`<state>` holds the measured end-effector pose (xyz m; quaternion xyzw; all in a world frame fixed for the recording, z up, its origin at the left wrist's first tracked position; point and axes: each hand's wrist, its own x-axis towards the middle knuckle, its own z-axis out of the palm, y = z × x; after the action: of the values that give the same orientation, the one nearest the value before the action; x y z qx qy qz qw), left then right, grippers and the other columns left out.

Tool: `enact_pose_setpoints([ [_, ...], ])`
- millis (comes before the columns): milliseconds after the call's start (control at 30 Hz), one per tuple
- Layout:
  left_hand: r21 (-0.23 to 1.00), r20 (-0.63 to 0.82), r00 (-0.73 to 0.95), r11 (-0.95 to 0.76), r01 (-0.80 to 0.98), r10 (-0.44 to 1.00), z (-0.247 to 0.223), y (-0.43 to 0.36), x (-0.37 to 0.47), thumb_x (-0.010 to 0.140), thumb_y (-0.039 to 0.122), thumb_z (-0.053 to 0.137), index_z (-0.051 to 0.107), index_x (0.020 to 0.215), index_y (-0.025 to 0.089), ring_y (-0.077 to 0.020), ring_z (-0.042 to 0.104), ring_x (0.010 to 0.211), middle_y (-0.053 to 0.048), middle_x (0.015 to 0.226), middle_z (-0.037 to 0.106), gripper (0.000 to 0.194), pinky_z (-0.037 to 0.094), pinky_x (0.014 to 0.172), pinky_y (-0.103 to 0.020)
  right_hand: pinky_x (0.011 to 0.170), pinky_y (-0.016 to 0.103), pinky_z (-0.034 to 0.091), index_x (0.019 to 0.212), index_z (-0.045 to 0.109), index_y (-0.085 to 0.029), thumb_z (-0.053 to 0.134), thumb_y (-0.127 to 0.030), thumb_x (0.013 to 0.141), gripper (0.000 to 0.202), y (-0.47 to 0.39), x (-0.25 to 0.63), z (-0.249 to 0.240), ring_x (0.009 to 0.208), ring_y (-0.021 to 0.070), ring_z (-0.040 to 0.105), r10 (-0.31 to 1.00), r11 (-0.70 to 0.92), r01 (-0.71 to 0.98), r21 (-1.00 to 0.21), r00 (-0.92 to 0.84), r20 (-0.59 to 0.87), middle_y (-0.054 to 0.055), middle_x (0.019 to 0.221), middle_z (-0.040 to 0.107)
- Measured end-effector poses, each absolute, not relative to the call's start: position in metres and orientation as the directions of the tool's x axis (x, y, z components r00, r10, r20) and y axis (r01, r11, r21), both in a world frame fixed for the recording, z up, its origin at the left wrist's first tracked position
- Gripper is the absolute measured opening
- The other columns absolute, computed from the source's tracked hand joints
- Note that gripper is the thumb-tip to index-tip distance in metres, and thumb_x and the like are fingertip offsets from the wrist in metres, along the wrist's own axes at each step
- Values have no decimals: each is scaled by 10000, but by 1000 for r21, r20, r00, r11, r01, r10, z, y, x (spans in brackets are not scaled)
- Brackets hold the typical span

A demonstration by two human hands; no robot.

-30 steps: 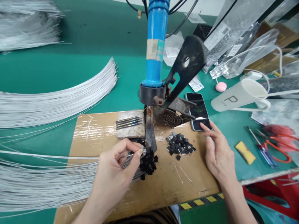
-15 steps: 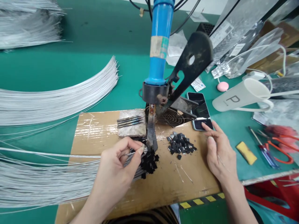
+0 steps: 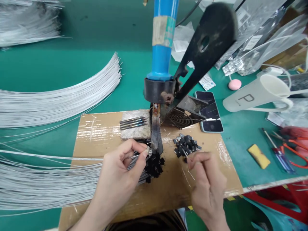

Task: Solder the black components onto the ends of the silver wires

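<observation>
Blurry right hand (image 3: 209, 184) near black chips (image 3: 186, 143)

Motion blurs the right hand (image 3: 209, 186) at the lower right of centre; whether it grips anything is unclear. The bit (image 3: 149, 151) at the left hand's (image 3: 120, 179) fingertips is too small to identify. That hand covers part of the wires (image 3: 55, 179) at lower left, which run off the left edge. The top edge cuts off the blue handle (image 3: 163, 41), and the right edge the scissors (image 3: 295, 154). Small lettering on the cup (image 3: 255, 94) is unreadable.
</observation>
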<state>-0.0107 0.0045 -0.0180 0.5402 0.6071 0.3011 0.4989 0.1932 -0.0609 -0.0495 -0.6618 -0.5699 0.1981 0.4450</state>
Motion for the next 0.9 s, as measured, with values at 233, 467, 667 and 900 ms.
enact_pose_setpoints([
  [233, 911, -297, 84, 256, 325, 951, -17, 3, -9, 905, 278, 687, 680, 813, 207, -138, 675, 709, -5, 834, 757, 117, 467, 597, -220, 797, 307, 542, 919, 545, -230, 501, -97, 1015, 170, -49, 170, -38, 881, 168, 662, 971, 154, 464, -872, 92, 221, 28, 963, 656],
  [467, 917, -288, 80, 251, 311, 954, -13, 5, -6, 894, 271, 675, 683, 794, 209, -149, 694, 721, -13, 835, 771, 118, 465, 580, -224, 1090, 450, 564, 944, 594, -242, 602, -101, 987, 148, -47, 161, -42, 1302, 258, 661, 987, 94, 232, -968, 106, 121, 79, 1339, 700],
  [667, 916, -291, 66, 258, 308, 954, -11, 4, -5, 889, 269, 681, 692, 812, 215, -155, 706, 739, -11, 855, 782, 95, 467, 576, -224, 1076, 359, 578, 893, 576, -251, 642, -98, 986, 190, -46, 158, -41, 1252, 209, 726, 991, 40, 155, -987, 124, 59, 24, 1315, 759],
  [900, 918, -293, 72, 259, 300, 954, -8, 3, -6, 890, 263, 681, 690, 794, 212, -153, 702, 719, -7, 834, 780, 109, 473, 583, -226, 1012, 273, 598, 860, 580, -255, 662, -105, 977, 207, -47, 158, -37, 1180, 172, 772, 989, 30, 151, -988, 137, 51, -7, 1240, 808],
])
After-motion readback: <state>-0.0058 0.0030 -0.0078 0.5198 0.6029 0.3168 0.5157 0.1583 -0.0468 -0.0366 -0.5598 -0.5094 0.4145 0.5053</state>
